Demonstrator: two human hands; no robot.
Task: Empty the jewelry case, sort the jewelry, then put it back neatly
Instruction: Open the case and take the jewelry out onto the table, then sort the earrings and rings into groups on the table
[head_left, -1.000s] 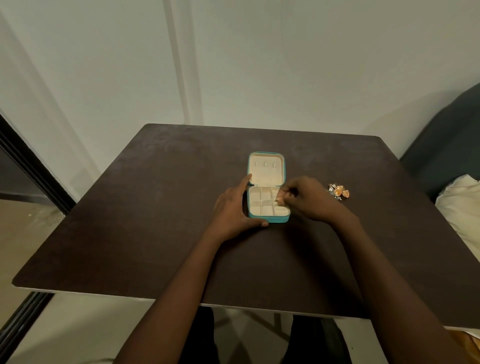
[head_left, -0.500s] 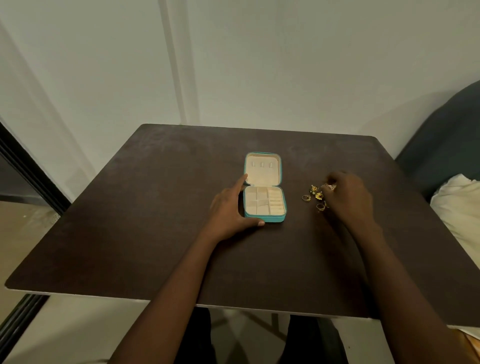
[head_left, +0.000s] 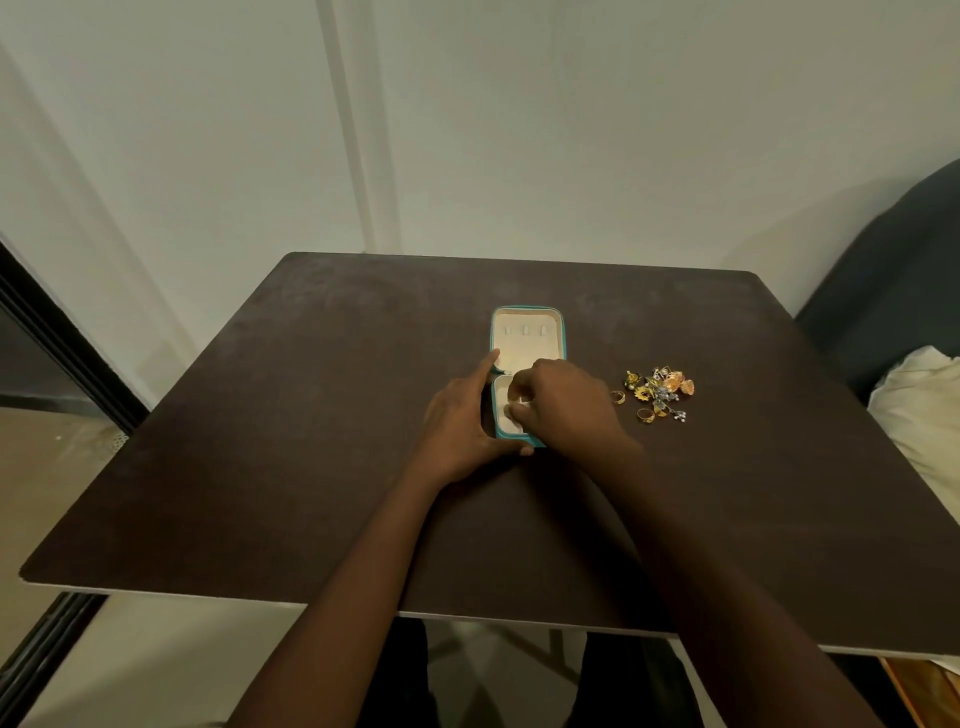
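Note:
A small teal jewelry case (head_left: 527, 340) lies open in the middle of the dark table (head_left: 311, 441), its cream lid flat on the far side. My left hand (head_left: 460, 421) grips the case's left side, index finger along the hinge and thumb at the front edge. My right hand (head_left: 566, 405) hovers over the compartment tray and hides most of it. Its fingertips are pinched together inside the tray, and I cannot see whether they hold anything. A pile of gold and silver jewelry (head_left: 657, 389) lies on the table to the right of the case, with loose rings (head_left: 645, 414) at its near edge.
A white wall stands right behind the table's far edge. A dark sofa (head_left: 893, 270) with a pale cushion (head_left: 924, 415) sits beside the table's right edge. A dark door frame (head_left: 62, 353) runs along the left.
Half a second ago my right hand was at the jewelry pile on the right; it has come back left over the case's tray. The pile has grown since a second ago. My left hand stayed put.

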